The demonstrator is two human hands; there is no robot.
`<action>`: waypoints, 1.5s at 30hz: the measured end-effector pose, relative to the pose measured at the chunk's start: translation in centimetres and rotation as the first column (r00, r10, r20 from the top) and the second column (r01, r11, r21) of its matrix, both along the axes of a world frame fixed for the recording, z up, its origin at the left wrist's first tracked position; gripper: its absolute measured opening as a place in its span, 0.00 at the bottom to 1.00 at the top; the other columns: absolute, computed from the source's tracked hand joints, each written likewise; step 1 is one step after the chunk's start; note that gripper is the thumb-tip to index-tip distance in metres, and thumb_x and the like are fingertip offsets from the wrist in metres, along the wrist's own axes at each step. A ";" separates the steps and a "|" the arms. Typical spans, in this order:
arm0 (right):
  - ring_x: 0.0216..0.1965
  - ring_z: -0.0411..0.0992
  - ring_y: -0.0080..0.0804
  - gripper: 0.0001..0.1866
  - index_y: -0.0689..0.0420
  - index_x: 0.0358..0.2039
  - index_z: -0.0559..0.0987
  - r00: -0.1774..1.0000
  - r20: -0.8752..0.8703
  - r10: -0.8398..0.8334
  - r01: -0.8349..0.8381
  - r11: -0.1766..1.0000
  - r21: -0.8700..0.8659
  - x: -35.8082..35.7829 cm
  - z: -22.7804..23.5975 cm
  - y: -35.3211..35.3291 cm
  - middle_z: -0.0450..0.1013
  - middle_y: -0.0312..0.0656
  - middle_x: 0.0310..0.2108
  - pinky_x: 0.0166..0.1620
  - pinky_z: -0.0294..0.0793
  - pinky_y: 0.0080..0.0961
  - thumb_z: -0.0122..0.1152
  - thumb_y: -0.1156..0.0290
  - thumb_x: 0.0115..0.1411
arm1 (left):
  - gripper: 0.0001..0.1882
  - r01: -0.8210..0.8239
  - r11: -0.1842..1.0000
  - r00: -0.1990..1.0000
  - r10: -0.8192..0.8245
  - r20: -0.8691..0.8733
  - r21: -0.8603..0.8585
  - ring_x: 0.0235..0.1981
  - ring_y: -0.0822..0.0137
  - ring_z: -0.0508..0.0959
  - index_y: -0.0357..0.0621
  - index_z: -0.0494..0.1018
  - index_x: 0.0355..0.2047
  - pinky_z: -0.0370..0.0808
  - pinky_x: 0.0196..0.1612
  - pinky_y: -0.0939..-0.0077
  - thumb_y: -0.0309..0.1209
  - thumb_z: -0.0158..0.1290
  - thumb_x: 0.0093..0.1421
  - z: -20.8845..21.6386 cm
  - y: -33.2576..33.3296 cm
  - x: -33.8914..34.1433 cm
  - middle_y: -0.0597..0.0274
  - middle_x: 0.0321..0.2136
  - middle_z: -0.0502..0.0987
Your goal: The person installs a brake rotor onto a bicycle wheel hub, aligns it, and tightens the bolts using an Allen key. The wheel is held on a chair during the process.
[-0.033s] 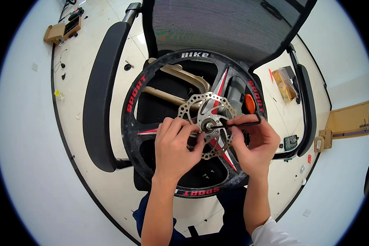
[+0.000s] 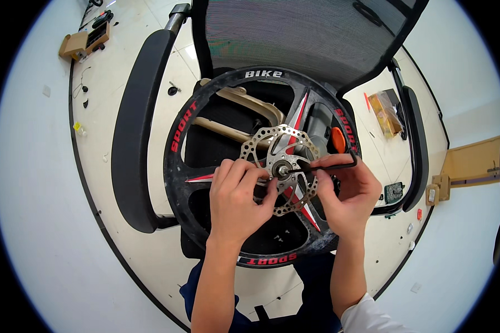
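A black spoked bicycle wheel (image 2: 176, 166) with red and white accents lies flat on the seat of an office chair. At its middle sits a perforated silver brake disc (image 2: 249, 149) around the hub axle (image 2: 283, 170). My right hand (image 2: 350, 191) grips a black hex key (image 2: 336, 166) between thumb and fingers. The key's long arm points left to the hub, its tip close to the axle; whether it touches is unclear. My left hand (image 2: 239, 191) is closed in a pinch at the disc's left side, beside the hub. Whatever its fingertips hold is hidden.
Under the wheel lie a beige tubular part (image 2: 222, 130) and a grey part with an orange piece (image 2: 339, 140). Armrests (image 2: 136, 133) flank the wheel, and the mesh backrest (image 2: 300, 39) rises behind. An open cardboard box (image 2: 75, 45) and scattered small parts lie on the floor.
My right hand and the hex key have shifted slightly to the right, the key's tip drawing a little away from the axle. My left hand stays in place.
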State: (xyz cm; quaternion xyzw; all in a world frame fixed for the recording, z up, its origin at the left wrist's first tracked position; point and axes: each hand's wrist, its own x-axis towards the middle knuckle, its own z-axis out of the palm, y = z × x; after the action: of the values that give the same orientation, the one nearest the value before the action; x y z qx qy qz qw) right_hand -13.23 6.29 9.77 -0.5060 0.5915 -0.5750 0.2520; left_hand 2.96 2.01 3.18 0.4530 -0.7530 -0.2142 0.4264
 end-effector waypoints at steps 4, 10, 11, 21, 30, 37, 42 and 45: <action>0.36 0.79 0.25 0.09 0.68 0.36 0.79 0.999 0.025 -0.020 0.020 1.000 0.000 -1.0 0.0 0.0 0.79 0.42 0.34 0.44 0.78 0.20 0.61 0.88 0.52 | 0.09 -0.007 1.000 1.000 0.007 0.010 -0.004 0.34 0.62 0.72 0.43 0.80 0.29 0.68 0.37 0.67 0.24 0.65 0.44 0.7 0.0 -0.4 0.66 0.29 0.75; 0.36 0.79 0.23 0.09 0.68 0.36 0.79 1.000 0.024 -0.014 0.013 0.999 0.031 -1.7 -0.5 0.1 0.79 0.41 0.34 0.43 0.78 0.19 0.62 0.87 0.53 | 0.11 0.022 0.999 0.999 -0.021 0.050 -0.031 0.34 0.61 0.72 0.44 0.81 0.30 0.69 0.38 0.67 0.22 0.65 0.44 0.4 -0.2 0.0 0.66 0.28 0.74; 0.35 0.79 0.23 0.09 0.68 0.36 0.79 0.999 0.029 -0.016 0.015 0.999 0.033 -1.7 -0.5 0.1 0.79 0.41 0.34 0.43 0.78 0.19 0.62 0.87 0.53 | 0.11 0.004 1.000 0.999 -0.003 0.040 -0.024 0.34 0.61 0.72 0.44 0.81 0.30 0.69 0.37 0.67 0.22 0.65 0.44 0.2 -0.1 0.0 0.66 0.28 0.74; 0.35 0.78 0.23 0.05 0.67 0.35 0.76 0.999 0.017 -0.038 0.036 0.995 0.098 -2.4 -0.3 0.3 0.78 0.39 0.32 0.43 0.76 0.19 0.60 0.85 0.56 | 0.10 0.007 1.000 1.000 -0.007 0.017 0.003 0.33 0.61 0.72 0.42 0.80 0.29 0.69 0.36 0.69 0.24 0.66 0.45 -0.2 -0.1 -0.1 0.64 0.28 0.74; 0.37 0.78 0.24 0.04 0.65 0.39 0.73 0.977 0.163 -0.135 0.083 0.953 0.291 -5.0 -3.7 -0.3 0.75 0.38 0.33 0.41 0.76 0.20 0.54 0.81 0.63 | 0.11 0.042 0.999 0.999 -0.042 0.020 -0.030 0.33 0.61 0.72 0.43 0.80 0.30 0.70 0.36 0.68 0.23 0.64 0.44 0.0 -0.2 -0.1 0.64 0.29 0.74; 0.40 0.79 0.25 0.05 0.66 0.39 0.74 0.983 0.133 -0.123 0.086 0.964 0.253 -4.6 -3.5 -0.4 0.76 0.39 0.34 0.43 0.78 0.21 0.56 0.80 0.63 | 0.11 0.026 1.000 1.000 -0.026 -0.001 -0.009 0.33 0.61 0.72 0.43 0.80 0.30 0.70 0.37 0.68 0.23 0.65 0.43 -0.3 -0.1 -0.3 0.65 0.29 0.74; 0.40 0.79 0.24 0.05 0.66 0.39 0.74 0.987 0.104 -0.125 0.090 0.953 0.290 -4.7 -3.5 -0.4 0.76 0.39 0.33 0.44 0.79 0.21 0.56 0.79 0.63 | 0.10 0.034 0.999 0.999 -0.034 0.009 -0.016 0.33 0.62 0.72 0.41 0.80 0.29 0.72 0.33 0.72 0.19 0.64 0.44 0.0 -0.1 -0.3 0.63 0.28 0.74; 0.39 0.79 0.23 0.05 0.66 0.38 0.74 0.988 0.090 -0.128 0.095 0.948 0.304 -4.7 -3.6 -0.4 0.77 0.39 0.33 0.43 0.79 0.20 0.56 0.79 0.63 | 0.10 0.034 0.999 0.999 -0.034 0.005 -0.014 0.32 0.63 0.73 0.41 0.80 0.29 0.72 0.33 0.73 0.19 0.64 0.44 0.0 -0.1 -0.3 0.63 0.27 0.74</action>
State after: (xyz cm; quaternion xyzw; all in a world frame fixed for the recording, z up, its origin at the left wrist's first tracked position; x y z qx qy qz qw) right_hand -17.98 5.91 6.17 -0.3957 0.6848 -0.5189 0.3244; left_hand 2.66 1.89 3.16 0.4375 -0.7631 -0.2151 0.4243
